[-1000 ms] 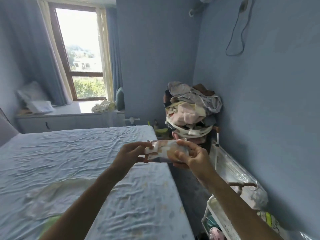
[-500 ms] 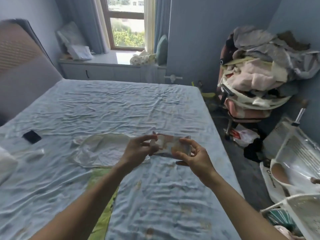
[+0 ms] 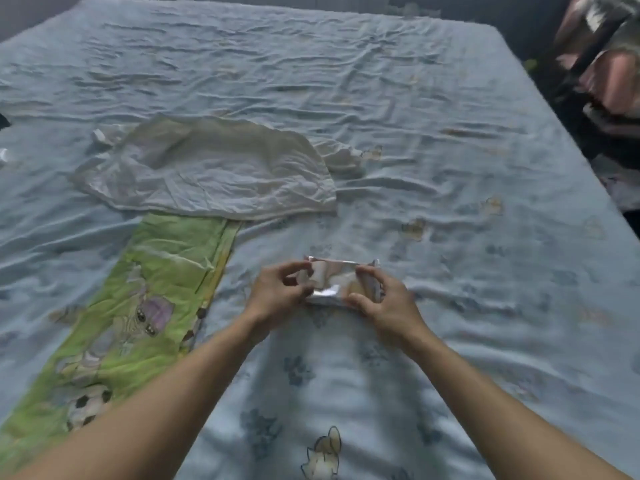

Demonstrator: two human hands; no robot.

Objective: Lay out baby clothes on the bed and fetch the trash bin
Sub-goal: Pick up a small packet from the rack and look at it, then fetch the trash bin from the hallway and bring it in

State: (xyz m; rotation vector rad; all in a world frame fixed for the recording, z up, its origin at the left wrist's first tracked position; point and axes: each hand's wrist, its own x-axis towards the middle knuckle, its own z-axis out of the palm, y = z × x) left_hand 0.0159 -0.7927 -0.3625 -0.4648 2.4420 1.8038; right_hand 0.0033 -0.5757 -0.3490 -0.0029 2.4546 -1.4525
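Over the near half of the bed (image 3: 450, 168), the left hand (image 3: 277, 292) and right hand (image 3: 384, 299) are pinching opposite ends of a small folded bundle (image 3: 332, 282), thumbs and fingers clamped on it. It is sitting right of the green printed cloth (image 3: 149, 292), below the white garment (image 3: 214, 174). Unfolding well is probably meaning pulling both ends apart evenly, then spreading it on bare sheet.

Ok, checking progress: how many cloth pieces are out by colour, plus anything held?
Cream-white garment: 1
Green printed cloth: 1
Small pale bundle, held by left hand and right hand: 1
Total: 3
White scrap at left edge: cropped, uncounted.
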